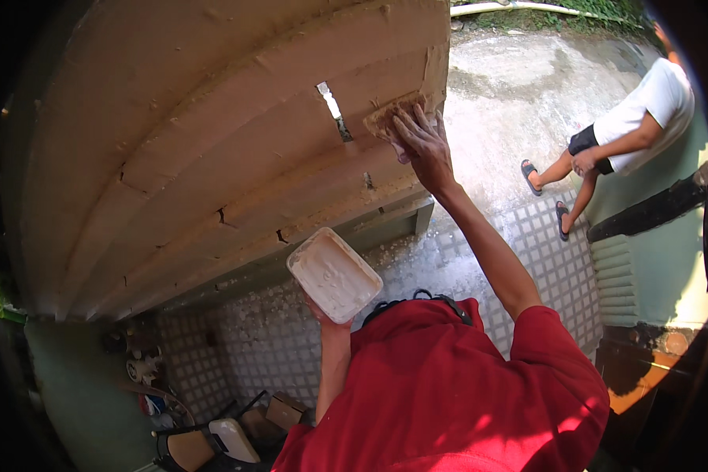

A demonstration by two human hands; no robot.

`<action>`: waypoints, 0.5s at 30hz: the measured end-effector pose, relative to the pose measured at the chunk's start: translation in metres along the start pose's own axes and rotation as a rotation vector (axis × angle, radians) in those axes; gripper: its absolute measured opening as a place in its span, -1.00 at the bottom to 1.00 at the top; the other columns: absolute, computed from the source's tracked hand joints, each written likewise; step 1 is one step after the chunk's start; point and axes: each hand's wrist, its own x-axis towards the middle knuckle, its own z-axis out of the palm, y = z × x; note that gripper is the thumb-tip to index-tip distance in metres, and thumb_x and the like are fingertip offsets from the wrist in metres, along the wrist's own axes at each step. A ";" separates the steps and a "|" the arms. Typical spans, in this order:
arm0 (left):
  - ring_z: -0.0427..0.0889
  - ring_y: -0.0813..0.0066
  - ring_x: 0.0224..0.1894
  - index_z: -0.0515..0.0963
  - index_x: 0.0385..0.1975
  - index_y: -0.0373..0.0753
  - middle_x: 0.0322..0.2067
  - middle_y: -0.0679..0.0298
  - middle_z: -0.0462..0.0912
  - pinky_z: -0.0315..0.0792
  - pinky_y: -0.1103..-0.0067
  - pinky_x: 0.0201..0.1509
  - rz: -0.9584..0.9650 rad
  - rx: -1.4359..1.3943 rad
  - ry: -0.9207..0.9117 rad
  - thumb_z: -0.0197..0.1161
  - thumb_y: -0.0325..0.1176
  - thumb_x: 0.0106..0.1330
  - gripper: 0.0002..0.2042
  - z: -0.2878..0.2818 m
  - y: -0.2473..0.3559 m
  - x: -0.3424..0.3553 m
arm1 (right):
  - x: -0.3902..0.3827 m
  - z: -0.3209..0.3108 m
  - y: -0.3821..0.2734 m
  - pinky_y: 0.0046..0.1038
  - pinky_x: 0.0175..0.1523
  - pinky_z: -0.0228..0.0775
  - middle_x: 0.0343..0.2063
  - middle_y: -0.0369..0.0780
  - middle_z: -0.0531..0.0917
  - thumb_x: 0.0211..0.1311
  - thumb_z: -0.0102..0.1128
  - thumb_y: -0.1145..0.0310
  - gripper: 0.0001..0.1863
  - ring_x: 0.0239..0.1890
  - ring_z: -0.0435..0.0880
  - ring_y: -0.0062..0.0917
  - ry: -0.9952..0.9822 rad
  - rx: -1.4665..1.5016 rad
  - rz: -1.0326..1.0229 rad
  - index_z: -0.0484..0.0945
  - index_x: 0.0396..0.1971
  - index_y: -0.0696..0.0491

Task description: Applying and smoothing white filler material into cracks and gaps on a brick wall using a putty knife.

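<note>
My left hand (315, 308) grips the side of a white rectangular tub (291, 261), tilted so its pale, creamy paste (338, 275) shows. Up and to the right, my right hand (423, 141) presses a flat brown piece (384, 119) against a large brown panel (212, 134). Its fingers lie stretched over the piece, and pale paste smears them. The exact kind of that piece cannot be made out. Left of this hand, a narrow slot (330, 102) in the panel lets light through. Cracks and raised ridges run along the panel's surface.
At right, a person in a white shirt (653, 102) stands on the concrete ground (519, 71). Grey-white patterned tiles (527, 236) lie below me. A chair (187, 450) and a cardboard box (285, 411) stand at lower left. A dark beam (653, 208) juts in at right.
</note>
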 end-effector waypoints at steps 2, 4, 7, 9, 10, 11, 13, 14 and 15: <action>0.35 0.13 0.37 0.24 0.40 0.05 0.36 0.32 0.34 0.27 0.06 0.40 0.000 0.011 0.019 -0.07 0.16 0.43 -0.40 0.000 0.001 0.000 | 0.000 -0.014 -0.001 0.02 0.48 -0.06 0.22 -0.24 0.55 0.22 0.21 0.36 -0.52 0.40 0.34 -0.25 0.002 0.040 -0.057 0.56 0.18 -0.05; 0.35 0.14 0.37 0.23 0.40 0.06 0.37 0.32 0.33 0.28 0.05 0.40 -0.053 -0.009 0.030 -0.07 0.18 0.41 -0.39 -0.006 0.004 0.001 | 0.018 -0.031 -0.005 0.02 0.48 -0.03 0.20 -0.24 0.57 0.20 0.22 0.34 -0.51 0.38 0.38 -0.26 0.066 0.103 -0.131 0.56 0.18 -0.07; 0.36 0.14 0.37 0.24 0.40 0.06 0.36 0.32 0.34 0.28 0.05 0.39 -0.052 0.021 0.041 -0.07 0.18 0.41 -0.39 -0.013 0.004 -0.006 | 0.055 -0.051 -0.004 0.02 0.47 -0.01 0.16 -0.24 0.60 0.23 0.20 0.28 -0.53 0.34 0.43 -0.27 0.184 0.168 -0.258 0.57 0.18 -0.10; 0.36 0.13 0.36 0.24 0.40 0.05 0.36 0.31 0.34 0.29 0.04 0.39 -0.047 0.049 0.046 -0.07 0.18 0.41 -0.39 -0.016 0.007 -0.009 | 0.072 -0.050 0.010 0.03 0.48 -0.05 0.13 -0.20 0.63 0.41 -0.05 0.02 -0.52 0.33 0.44 -0.25 0.248 0.061 -0.359 0.60 0.13 -0.03; 0.37 0.13 0.36 0.24 0.40 0.05 0.36 0.31 0.35 0.29 0.04 0.39 -0.042 0.063 0.047 -0.07 0.18 0.41 -0.39 -0.018 0.008 -0.009 | 0.071 -0.041 0.023 0.06 0.49 -0.11 0.15 -0.25 0.62 0.34 0.12 0.14 -0.58 0.34 0.44 -0.28 0.212 0.083 -0.319 0.60 0.14 -0.07; 0.37 0.13 0.35 0.25 0.40 0.05 0.36 0.31 0.35 0.29 0.03 0.39 -0.034 0.072 0.046 -0.07 0.18 0.41 -0.39 -0.018 0.008 -0.007 | 0.065 -0.031 0.035 0.06 0.49 -0.11 0.15 -0.25 0.62 0.34 0.12 0.14 -0.58 0.34 0.44 -0.28 0.216 0.083 -0.322 0.60 0.14 -0.07; 0.38 0.12 0.35 0.25 0.40 0.05 0.36 0.31 0.35 0.29 0.03 0.38 -0.021 0.091 0.048 -0.07 0.18 0.41 -0.39 -0.019 0.005 -0.006 | 0.047 -0.014 0.055 0.11 0.50 -0.19 0.17 -0.29 0.60 0.23 0.27 0.28 -0.56 0.34 0.43 -0.29 0.134 0.023 -0.253 0.60 0.14 -0.12; 0.38 0.12 0.35 0.25 0.39 0.05 0.35 0.31 0.35 0.30 0.03 0.38 -0.006 0.100 0.053 -0.07 0.18 0.41 -0.39 -0.020 0.006 -0.007 | 0.036 -0.009 0.051 0.15 0.51 -0.26 0.18 -0.31 0.59 0.19 0.29 0.34 -0.53 0.35 0.42 -0.30 0.098 0.059 -0.212 0.59 0.16 -0.13; 0.39 0.12 0.34 0.26 0.39 0.05 0.35 0.30 0.36 0.30 0.02 0.38 0.009 0.108 0.058 -0.08 0.18 0.41 -0.39 -0.021 0.006 -0.007 | 0.029 -0.007 0.049 0.15 0.51 -0.26 0.18 -0.31 0.59 0.19 0.29 0.34 -0.53 0.35 0.42 -0.30 0.098 0.066 -0.216 0.59 0.16 -0.13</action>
